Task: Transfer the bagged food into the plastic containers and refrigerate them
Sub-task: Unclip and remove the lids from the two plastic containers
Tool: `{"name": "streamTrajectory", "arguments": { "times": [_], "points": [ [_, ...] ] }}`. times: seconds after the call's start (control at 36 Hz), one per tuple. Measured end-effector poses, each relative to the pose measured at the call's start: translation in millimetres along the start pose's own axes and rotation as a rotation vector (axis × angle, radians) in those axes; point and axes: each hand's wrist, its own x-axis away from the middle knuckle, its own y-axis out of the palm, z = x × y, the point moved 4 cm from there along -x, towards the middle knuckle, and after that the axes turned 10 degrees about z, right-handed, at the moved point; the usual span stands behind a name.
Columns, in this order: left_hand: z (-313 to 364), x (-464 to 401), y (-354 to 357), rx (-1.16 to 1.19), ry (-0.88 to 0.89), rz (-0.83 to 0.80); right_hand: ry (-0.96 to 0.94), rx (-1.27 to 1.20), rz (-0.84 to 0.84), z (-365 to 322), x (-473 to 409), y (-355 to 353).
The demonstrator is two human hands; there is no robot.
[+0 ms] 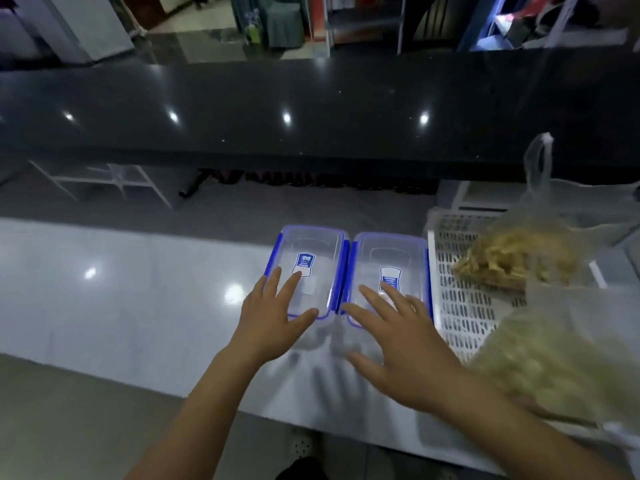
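two lidded containers (313, 271) (389, 277) empty, food bags (512, 258) (561, 368) untouched; left hand (273, 317), right hand (398, 344) fingers spread on lids, nothing transferred yet.

Both bare forearms reach forward, left hand (273, 306) and right hand (398, 344) palm-down with fingers spread.

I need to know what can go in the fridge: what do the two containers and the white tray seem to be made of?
Left container and right container: apparently clear, glossy plastic, the counter showing through, with blue clips. White tray: likely rigid matte plastic, judging by its moulded slots.
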Motion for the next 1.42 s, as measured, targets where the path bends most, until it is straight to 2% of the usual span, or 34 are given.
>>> {"name": "streamTrajectory", "arguments": {
  "times": [0.19, 0.39, 0.56, 0.75, 0.81, 0.89, 0.94, 1.0, 1.06, 1.11, 1.17, 1.28, 1.42],
  "points": [
    [-36, -6, 26, -0.092, 0.270, -0.046, 0.282, 0.152, -0.044, -10, -41, 61],
    [-62, -4, 31, -0.035, 0.412, -0.045, 0.439, 0.207, -0.034, -38, -40, 92],
    [-80, 34, 30, 0.055, 0.410, -0.031, 0.430, 0.206, 0.000, -71, -14, 104],
    [-112, 100, 5, 0.083, 0.433, -0.114, 0.389, 0.028, -0.014, -105, 28, 106],
    [-116, 111, -7, 0.208, 0.434, -0.141, 0.406, -0.062, 0.005, -113, 36, 105],
    [-129, 108, -24, 0.571, 0.344, -0.020, 0.567, -0.474, 0.189, -118, 39, 97],
    [-146, 95, -29, 0.670, 0.141, 0.041, 0.771, -0.797, 0.311, -113, 36, 95],
    [-161, 77, -29, 0.785, -0.130, -0.024, 0.982, -1.074, 0.350, -107, 30, 98],
    [-168, 64, -26, 0.969, -0.365, -0.157, 1.106, -1.245, 0.335, -101, 23, 100],
    [-168, 56, -20, 1.121, -0.452, -0.316, 1.152, -1.298, 0.332, -96, 19, 101],
    [-164, 52, -18, 1.164, -0.457, -0.402, 1.184, -1.315, 0.328, -93, 17, 105],
    [-163, 47, -13, 1.165, -0.490, -0.356, 1.219, -1.359, 0.291, -89, 17, 115],
    [-164, 49, -1, 1.209, -0.510, -0.372, 1.197, -1.363, 0.296, -80, 21, 120]
  ]
}}
